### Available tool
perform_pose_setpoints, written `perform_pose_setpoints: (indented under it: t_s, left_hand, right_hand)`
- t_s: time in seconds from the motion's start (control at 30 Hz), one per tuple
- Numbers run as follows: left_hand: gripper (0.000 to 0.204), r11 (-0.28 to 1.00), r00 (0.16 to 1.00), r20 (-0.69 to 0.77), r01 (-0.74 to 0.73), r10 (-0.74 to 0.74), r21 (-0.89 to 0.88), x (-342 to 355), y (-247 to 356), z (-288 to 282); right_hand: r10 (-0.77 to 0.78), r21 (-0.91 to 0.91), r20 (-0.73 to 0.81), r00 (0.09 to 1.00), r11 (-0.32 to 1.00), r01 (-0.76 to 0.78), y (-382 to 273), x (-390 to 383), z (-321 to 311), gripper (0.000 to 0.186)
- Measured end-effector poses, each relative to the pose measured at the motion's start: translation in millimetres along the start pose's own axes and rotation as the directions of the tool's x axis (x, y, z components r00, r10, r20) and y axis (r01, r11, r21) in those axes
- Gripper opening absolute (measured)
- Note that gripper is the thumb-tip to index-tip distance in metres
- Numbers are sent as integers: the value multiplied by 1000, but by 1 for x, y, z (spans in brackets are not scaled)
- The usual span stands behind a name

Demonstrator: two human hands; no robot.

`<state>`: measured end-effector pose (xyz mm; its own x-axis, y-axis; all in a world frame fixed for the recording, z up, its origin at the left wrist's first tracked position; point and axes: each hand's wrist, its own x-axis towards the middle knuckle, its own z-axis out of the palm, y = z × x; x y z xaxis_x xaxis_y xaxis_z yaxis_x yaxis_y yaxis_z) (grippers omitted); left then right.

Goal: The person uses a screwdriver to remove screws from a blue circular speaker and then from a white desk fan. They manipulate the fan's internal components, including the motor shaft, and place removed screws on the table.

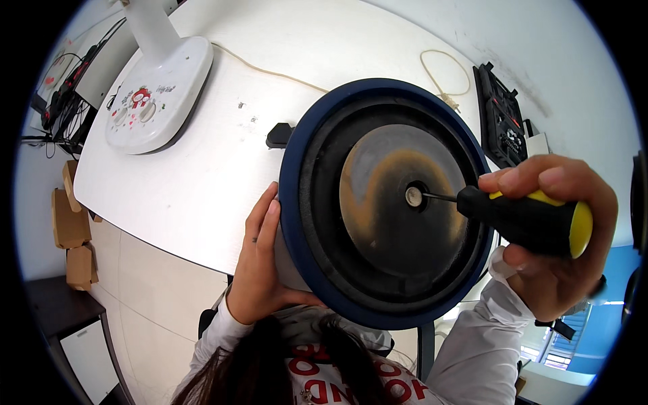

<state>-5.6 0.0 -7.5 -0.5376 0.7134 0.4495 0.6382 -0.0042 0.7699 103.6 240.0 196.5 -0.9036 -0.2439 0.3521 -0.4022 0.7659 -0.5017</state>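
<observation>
The person's right hand [557, 280] was clenched round the black and yellow handle of a screwdriver [509, 219], fingers over the top and thumb beneath; its thin shaft pointed leftward, and the tip reached the edge of the small round button [413, 196] at the centre of a metal plate [381, 233]; whether the tip touched the button could not be told. The plate, grey with a brownish arc, sat inside the black interior of a round appliance [290, 202] with a dark blue rim; the appliance was in front of the person's chest, overlapping the near edge of the white surface [175, 196] in view, its open side turned up; what bore its weight was hidden. The left hand [256, 270] grasped the appliance by its outer side, fingers along the wall and thumb below; farther left on the surface stood a white base [162, 88] with two knobs and a red cartoon figure; a pale cord [270, 72] ran behind the appliance; an open black tool case [499, 121] lay at the far right.
</observation>
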Motion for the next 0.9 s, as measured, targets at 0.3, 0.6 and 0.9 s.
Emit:
perform_pose_setpoints:
  t_s: [0.3, 0.6, 0.9]
  left_hand:
    - [139, 1000, 999, -31, 11, -11, -3, -3, 0, 0]
    - [142, 1000, 1000, -23, 19, -19, 14, -4, 0, 2]
    - [142, 999, 1000, -11, 26, -25, 30, -3, 0, 3]
  right_hand:
    - [47, 0, -627, 778, 998, -61, -34, -32, -1, 58]
    - [114, 104, -463, 879, 992, -74, -24, -51, -9, 59]
    - [159, 87, -360, 919, 987, -137, 0, -40, -1, 54]
